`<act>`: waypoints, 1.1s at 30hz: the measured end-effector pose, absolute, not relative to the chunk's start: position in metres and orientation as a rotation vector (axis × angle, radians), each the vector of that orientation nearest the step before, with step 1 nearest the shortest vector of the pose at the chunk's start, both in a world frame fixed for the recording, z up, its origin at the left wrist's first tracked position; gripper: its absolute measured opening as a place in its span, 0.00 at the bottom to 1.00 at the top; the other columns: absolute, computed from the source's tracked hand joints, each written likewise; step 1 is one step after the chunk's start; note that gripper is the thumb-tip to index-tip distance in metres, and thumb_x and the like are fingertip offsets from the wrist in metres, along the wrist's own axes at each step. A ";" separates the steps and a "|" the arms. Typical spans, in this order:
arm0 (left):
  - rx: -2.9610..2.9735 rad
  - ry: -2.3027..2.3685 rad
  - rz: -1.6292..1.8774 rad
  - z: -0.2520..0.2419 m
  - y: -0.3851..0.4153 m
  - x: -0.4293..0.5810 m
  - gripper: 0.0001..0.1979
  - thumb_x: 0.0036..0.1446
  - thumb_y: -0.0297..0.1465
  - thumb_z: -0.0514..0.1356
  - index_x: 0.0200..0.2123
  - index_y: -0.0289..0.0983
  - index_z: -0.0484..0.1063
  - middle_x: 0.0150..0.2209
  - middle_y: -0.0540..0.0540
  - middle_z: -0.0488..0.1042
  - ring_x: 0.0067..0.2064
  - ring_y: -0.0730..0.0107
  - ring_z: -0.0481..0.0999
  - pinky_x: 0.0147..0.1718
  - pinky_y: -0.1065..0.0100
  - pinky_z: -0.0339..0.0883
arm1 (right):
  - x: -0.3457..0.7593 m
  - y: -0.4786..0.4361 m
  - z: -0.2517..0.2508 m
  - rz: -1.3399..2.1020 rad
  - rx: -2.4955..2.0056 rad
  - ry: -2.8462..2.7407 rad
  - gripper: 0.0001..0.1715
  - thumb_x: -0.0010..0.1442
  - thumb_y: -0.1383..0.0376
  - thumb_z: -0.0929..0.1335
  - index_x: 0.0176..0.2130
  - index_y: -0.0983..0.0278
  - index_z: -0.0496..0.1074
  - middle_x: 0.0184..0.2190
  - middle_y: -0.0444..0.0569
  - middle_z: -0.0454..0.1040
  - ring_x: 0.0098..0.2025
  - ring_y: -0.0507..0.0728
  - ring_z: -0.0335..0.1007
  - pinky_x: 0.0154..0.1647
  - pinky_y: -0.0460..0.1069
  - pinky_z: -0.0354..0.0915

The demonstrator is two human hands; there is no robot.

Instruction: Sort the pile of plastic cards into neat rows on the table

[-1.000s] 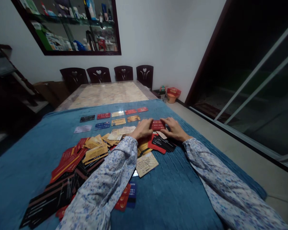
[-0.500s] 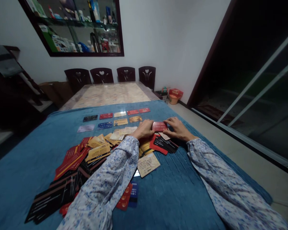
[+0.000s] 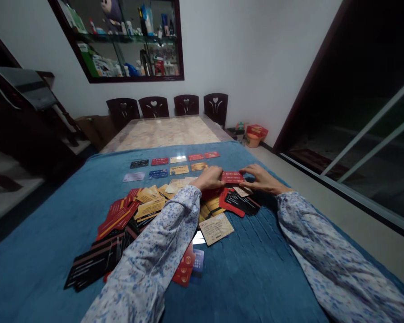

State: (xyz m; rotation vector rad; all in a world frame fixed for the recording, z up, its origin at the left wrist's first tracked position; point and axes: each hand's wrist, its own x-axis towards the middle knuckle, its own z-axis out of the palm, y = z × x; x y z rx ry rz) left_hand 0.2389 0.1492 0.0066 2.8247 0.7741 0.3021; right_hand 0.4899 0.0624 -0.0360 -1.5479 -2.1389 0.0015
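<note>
One red card (image 3: 233, 177), thin, flat and rectangular with pale print across a smooth face, held by its two short ends above the blue cloth (image 3: 272, 269), near that cloth's far right corner. Left hand (image 3: 208, 178): fingers curled narrowly onto one end. Right hand (image 3: 264, 180): thumb and forefinger parted just enough for the corners of the other end. Loose sleeves (image 3: 155, 251), speckled with small blue flowers, gathered at the wrists. Plush pile on the cloth, with ribbed creases toward the right edge; beyond the far edge, hard marbled tabletop (image 3: 175, 130).

Near the far edge, a row of five cards (image 3: 178, 159); closer, a row of four cards (image 3: 158, 173). From the middle toward the left edge, an overlapping heap of gold cards (image 3: 151, 208), red cards (image 3: 117, 217) and black cards (image 3: 94, 260), partly hidden by a sleeve. Nearer than the hands, a black-and-red fan (image 3: 244, 204) and a slanted cream card (image 3: 217, 229).

Compared with half a second ago: view swung slightly left, print on the red card plainer, blue card (image 3: 198, 261) toward the near edge now paled by glare. Grip and rows unchanged.
</note>
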 end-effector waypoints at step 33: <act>2.908 0.721 0.127 0.041 0.204 0.111 0.12 0.54 0.36 0.63 0.37 0.34 0.77 0.37 0.44 0.77 0.38 0.63 0.74 0.37 0.69 0.65 | 0.370 0.140 0.018 0.163 -1.417 -2.471 0.34 0.57 0.41 0.72 0.47 0.66 0.80 0.44 0.58 0.77 0.46 0.64 0.71 0.45 0.53 0.63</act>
